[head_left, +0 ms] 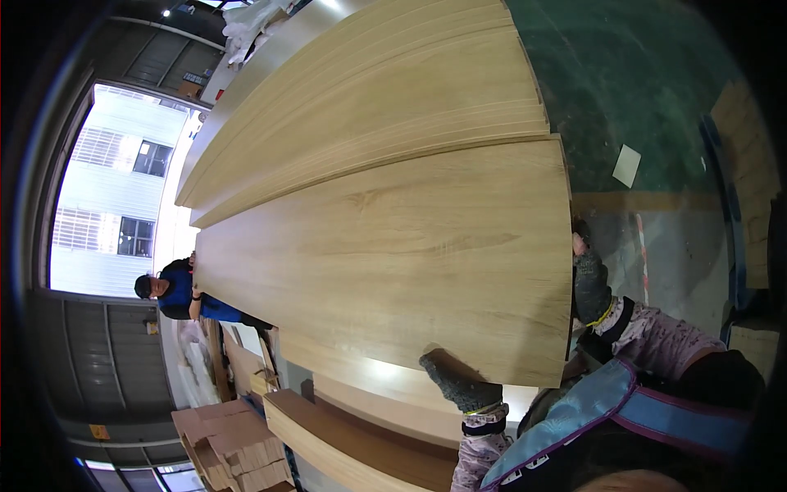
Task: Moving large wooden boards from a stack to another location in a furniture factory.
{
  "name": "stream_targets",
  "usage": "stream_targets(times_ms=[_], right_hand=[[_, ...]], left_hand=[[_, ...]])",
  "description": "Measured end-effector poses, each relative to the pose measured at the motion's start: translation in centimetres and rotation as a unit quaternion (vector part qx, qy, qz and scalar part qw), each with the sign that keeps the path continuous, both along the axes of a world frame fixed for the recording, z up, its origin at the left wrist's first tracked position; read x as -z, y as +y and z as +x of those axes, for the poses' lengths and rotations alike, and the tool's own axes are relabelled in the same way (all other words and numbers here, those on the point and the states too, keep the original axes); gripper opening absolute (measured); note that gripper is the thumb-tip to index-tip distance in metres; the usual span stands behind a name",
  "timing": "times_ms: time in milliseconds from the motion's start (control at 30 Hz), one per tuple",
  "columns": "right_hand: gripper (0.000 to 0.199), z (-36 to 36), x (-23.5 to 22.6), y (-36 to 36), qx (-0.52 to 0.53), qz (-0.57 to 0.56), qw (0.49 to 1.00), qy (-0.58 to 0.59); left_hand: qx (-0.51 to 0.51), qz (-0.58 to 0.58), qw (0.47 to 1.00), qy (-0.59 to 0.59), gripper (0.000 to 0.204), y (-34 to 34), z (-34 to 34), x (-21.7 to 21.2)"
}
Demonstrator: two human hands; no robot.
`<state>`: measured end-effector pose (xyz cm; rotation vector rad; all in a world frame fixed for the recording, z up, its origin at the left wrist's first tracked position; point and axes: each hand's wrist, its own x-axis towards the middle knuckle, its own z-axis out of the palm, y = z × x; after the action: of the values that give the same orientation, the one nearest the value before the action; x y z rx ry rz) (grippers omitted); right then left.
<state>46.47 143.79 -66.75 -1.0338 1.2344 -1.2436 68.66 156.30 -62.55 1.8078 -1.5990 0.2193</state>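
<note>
A long, light wood-grain board (pixel 393 254) lies across the middle of the view, its near end toward me. My left hand (pixel 461 384), in a dark grey work glove, grips the board's lower long edge, its fingers over the top face. At the near end edge is my right hand (pixel 592 283), also gloved, curled against the board with its fingers partly hidden. A co-worker (pixel 174 289) in a dark cap and blue-and-black clothing has both hands at the far end of the same board.
Beside the board stands a stack of similar boards (pixel 393 90). Below are a panel with a brown recess (pixel 352 435) and piled cardboard (pixel 234 443). A white sheet (pixel 626 166) lies on the green floor (pixel 607 74). At the right edge is a blue-framed stack (pixel 742 180).
</note>
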Motion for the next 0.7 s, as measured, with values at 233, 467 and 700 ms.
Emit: stream_targets(times_ms=[233, 467, 700], right_hand=[[0.039, 0.5, -0.6, -0.2, 0.08, -0.027, 0.996, 0.024], [0.038, 0.5, 0.1, -3.3, 0.014, -0.038, 0.977, -0.212], [0.05, -1.3, -0.4, -1.5, 0.002, -0.006, 0.983, -0.185]], left_hand=[[-0.134, 0.001, 0.87, 0.474, 0.061, -2.6, -4.8, -5.2], [-0.173, 0.041, 0.981, 0.074, 0.05, -0.9, -2.2, -2.7], [-0.135, -0.01, 0.906, 0.4, 0.05, 2.2, -2.0, 4.9]])
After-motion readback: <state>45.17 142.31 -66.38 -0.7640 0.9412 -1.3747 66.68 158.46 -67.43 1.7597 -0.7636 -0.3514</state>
